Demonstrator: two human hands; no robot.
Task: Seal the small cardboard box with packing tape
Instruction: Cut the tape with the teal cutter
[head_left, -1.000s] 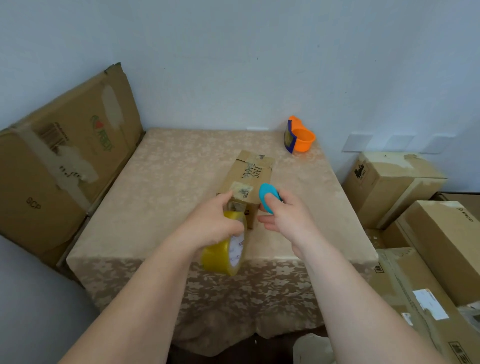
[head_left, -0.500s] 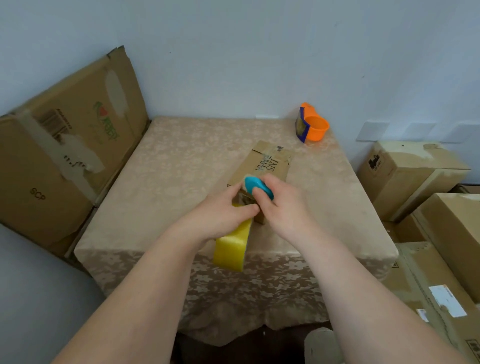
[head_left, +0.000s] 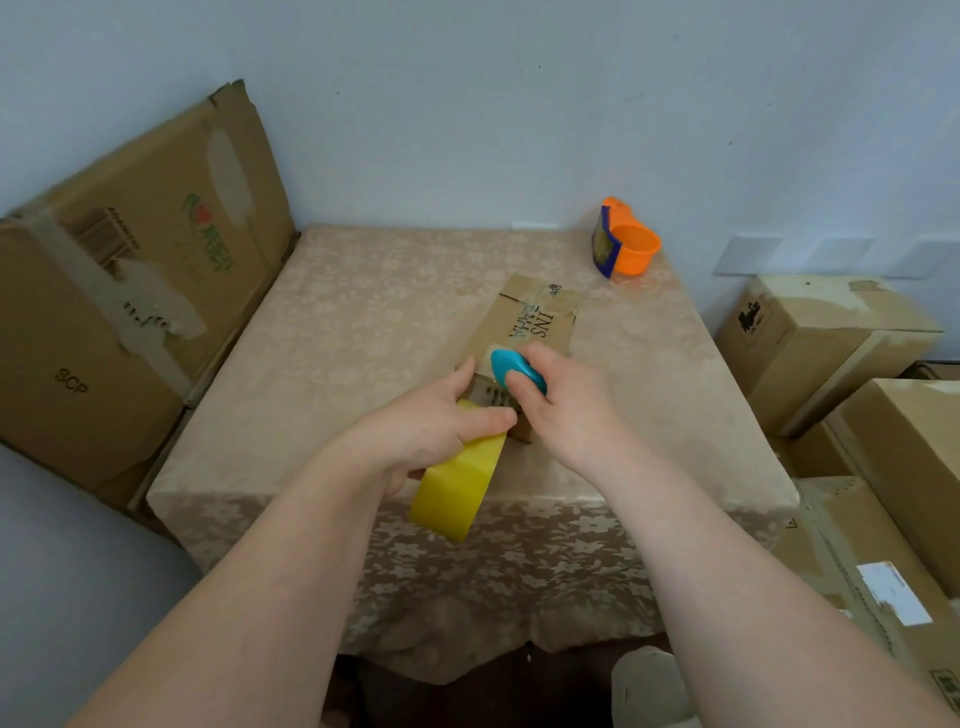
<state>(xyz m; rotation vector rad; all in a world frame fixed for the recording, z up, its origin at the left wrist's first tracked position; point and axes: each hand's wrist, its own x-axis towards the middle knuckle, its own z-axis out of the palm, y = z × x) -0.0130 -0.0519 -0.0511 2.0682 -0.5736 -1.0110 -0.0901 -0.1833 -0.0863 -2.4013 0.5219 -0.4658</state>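
The small cardboard box (head_left: 535, 319) lies on the table (head_left: 337, 332), its long side running away from me, with clear tape on its top. My left hand (head_left: 431, 431) grips a yellow roll of packing tape (head_left: 457, 483) at the box's near end, thumb pressed against the box. My right hand (head_left: 566, 410) holds a small blue oval tool (head_left: 511, 366) and presses it on the box's near top edge. The near end of the box is hidden behind both hands.
An orange tape dispenser (head_left: 626, 244) stands at the table's far right corner. A large flattened cardboard box (head_left: 130, 291) leans against the wall at left. Several cardboard boxes (head_left: 821, 338) are stacked on the floor at right. The table wears a beige floral cloth.
My right hand brought the blue tool from beside the box onto its near top edge. My left hand shifted the tape roll closer to the box end. The head view tilted slightly.
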